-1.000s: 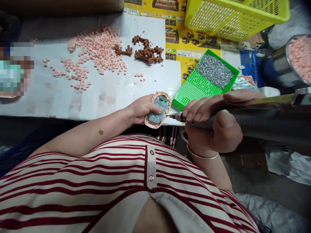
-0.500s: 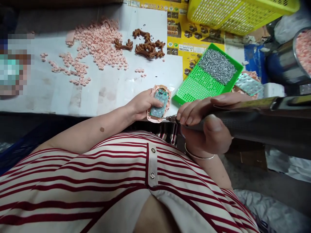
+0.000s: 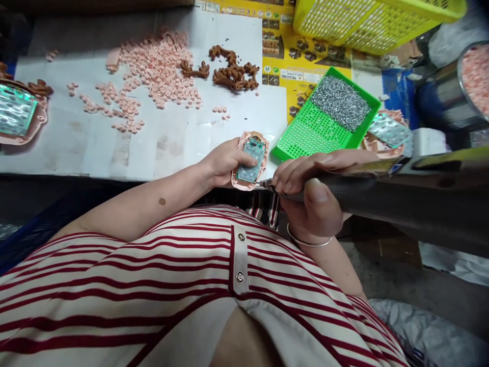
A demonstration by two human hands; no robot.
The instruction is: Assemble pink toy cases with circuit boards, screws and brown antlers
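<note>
My left hand [image 3: 226, 162] grips a pink plastic casing [image 3: 244, 186], its thumb lying across the green circuit board [image 3: 248, 172] inside. Wrapped in my right hand [image 3: 309, 191] is a dark power screwdriver [image 3: 412, 196], held level from the right. The thin bit reaches the lower right corner of the board; whether a screw sits under the tip is too small to tell. Just beyond my right hand, a green perforated tray [image 3: 300, 138] holds a heap of small silver screws [image 3: 340, 103].
Small pink parts [image 3: 160, 71] lie heaped on the white table covering [image 3: 168, 145], beside brown antler-shaped pieces [image 3: 235, 76]. At left lies another casing with a board [image 3: 17, 109]. A yellow basket [image 3: 367, 25] stands at back right, near a metal container [image 3: 445, 86] of pink parts.
My right hand and the screwdriver have shifted slightly left, with the bit now at the board's corner. The left hand still holds the casing in nearly the same place.
</note>
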